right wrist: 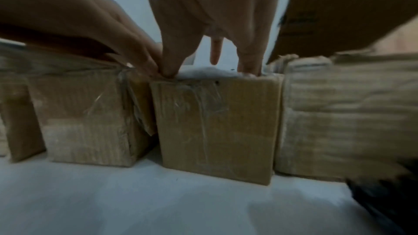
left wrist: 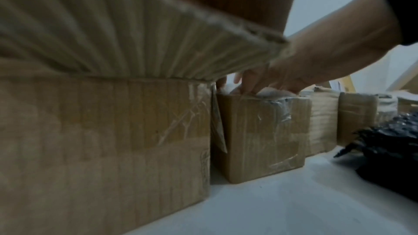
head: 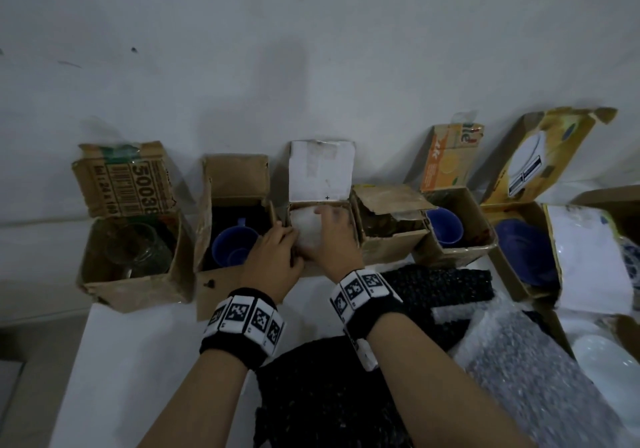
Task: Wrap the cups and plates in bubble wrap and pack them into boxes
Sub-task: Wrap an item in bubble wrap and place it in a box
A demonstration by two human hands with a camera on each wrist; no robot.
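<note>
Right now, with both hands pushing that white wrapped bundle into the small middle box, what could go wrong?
1. The wrapped bundle fills the small box and still bulges above its rim, so forcing it down may strain whatever is inside or split the taped wall.
2. The right hand and left hand press down close to the neighbouring box with the blue cup, which could be knocked.
</note>
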